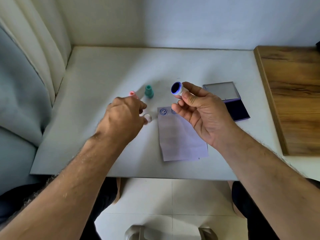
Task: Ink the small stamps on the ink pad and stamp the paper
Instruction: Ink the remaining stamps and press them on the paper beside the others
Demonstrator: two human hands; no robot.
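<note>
- The right hand (202,111) is raised above the bench, pinching a small white stamp (177,89) between thumb and fingers. The stamp's round face is turned up and away from the paper, coated dark blue.
- The left hand (124,116) hangs low over the bench, left of the paper, fingers curled down around a small clear cap (147,118). Whether it grips the cap or only touches it is hard to tell.
- The paper (180,135) lies flat on the white bench (97,80), below the right hand. Two blue smiley prints (163,111) sit along its top edge, the second partly hidden by the thumb.
- The ink pad (237,108) lies open just right of the paper, its lid (220,90) folded back.
- A green stamp (149,92) stands upright beyond the paper's top left corner; a pink stamp (133,94) is beside it, partly hidden by the left hand.
- Risks, as a judgement: the wet face is close to the fingertips, so ink could smear onto skin. The loose paper could slide or lift with the stamp, since no hand holds it down, blurring the print. A tilted press would leave a partial face.
</note>
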